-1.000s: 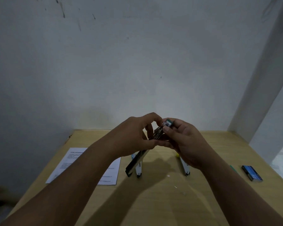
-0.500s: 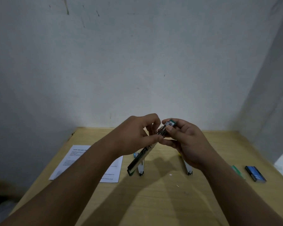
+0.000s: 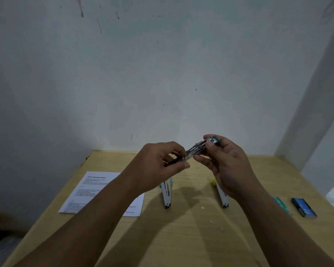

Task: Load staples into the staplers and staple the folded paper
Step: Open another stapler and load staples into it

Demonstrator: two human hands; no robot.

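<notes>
A small stapler [image 3: 198,149] with a shiny metal magazine and a green end is held above the table between both hands. My right hand [image 3: 227,166] pinches its green upper end. My left hand [image 3: 158,164] grips its dark lower end, which is mostly hidden by the fingers. A printed sheet of paper [image 3: 96,191] lies flat on the table at the left, partly under my left forearm. Two more staplers lie opened out on the table: a blue one [image 3: 167,195] in the middle and a yellow-tipped one [image 3: 222,197] beside my right wrist.
The wooden table [image 3: 181,237] stands against a grey wall, with a wall corner at the right. A dark blue staple box [image 3: 304,207] and a green item [image 3: 280,203] lie near the right edge. Small white specks dot the tabletop.
The stapler's dark lower part, which hung down below my left hand, is now drawn up into the hand. The hands have shifted slightly apart, and the view has tilted.
</notes>
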